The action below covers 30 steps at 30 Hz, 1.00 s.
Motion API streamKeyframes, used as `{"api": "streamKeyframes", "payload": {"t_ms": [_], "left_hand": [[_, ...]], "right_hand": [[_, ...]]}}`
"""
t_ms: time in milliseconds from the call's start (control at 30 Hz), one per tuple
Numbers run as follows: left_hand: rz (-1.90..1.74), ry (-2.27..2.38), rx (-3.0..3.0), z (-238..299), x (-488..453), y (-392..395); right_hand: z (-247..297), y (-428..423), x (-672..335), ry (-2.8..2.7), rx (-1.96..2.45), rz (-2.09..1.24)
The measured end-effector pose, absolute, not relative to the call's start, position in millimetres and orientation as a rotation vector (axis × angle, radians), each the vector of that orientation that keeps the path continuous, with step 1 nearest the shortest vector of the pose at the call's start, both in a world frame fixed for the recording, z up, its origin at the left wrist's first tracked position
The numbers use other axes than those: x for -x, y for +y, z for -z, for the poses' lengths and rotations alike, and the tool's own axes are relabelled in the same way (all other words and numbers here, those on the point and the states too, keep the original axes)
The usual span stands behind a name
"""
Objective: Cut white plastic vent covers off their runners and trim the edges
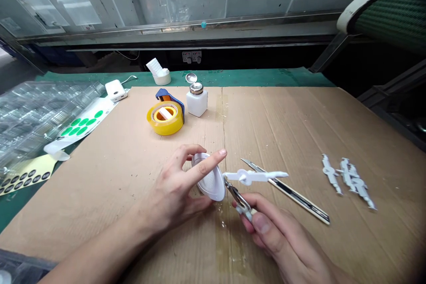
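Note:
My left hand (pixel 179 182) grips a white oval plastic part (pixel 213 182) with a mesh-like face, its index finger stretched across the top. From the part's right edge a thin white plastic runner (pixel 246 176) sticks out to the right. Closed around the handles of small metal nippers (pixel 238 197), my right hand (pixel 273 230) holds their jaws where the runner meets the oval part. Whether the jaws touch the plastic I cannot tell. A utility knife (pixel 293 193) lies on the cardboard just beyond the right hand, partly under the runner.
Several loose white runners (pixel 356 182) lie on the cardboard (pixel 282 128) at right. Behind the hands are a yellow tape roll (pixel 166 126) and a white pump bottle (pixel 197 102). Clear plastic trays (pixel 29 120) and sticker sheets (pixel 83 124) lie at left.

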<state>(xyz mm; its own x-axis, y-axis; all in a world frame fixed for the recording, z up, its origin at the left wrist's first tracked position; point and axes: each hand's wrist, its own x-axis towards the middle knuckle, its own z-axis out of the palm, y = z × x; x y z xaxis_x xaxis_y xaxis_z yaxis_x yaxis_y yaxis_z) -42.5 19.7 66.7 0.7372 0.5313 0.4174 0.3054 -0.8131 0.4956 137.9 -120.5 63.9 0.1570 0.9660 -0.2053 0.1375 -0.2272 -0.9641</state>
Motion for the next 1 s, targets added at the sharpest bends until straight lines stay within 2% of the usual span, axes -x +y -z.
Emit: {"api": "streamKeyframes", "payload": {"t_ms": [567, 833, 900, 1000], "left_hand": [[-0.667, 0.672, -2.497, -65.6, 40.7, 23.8], [-0.605, 0.709, -2.451, -69.5, 42.9, 24.2], [-0.596, 0.71, -2.404, -71.4, 43.3, 25.5], [-0.623, 0.663, -2.177, -73.3, 45.5, 30.3]], "right_hand": [[-62.7, -113.9, -137.1, -1.158, 1.531, -1.188], [-61.5, -113.0, -151.6, -0.882, 1.46, -1.484], [-63.8, -112.9, -157.8, -0.958, 1.454, -1.392], [-68.8, -110.8, -164.4, -1.457, 1.462, -1.082]]}}
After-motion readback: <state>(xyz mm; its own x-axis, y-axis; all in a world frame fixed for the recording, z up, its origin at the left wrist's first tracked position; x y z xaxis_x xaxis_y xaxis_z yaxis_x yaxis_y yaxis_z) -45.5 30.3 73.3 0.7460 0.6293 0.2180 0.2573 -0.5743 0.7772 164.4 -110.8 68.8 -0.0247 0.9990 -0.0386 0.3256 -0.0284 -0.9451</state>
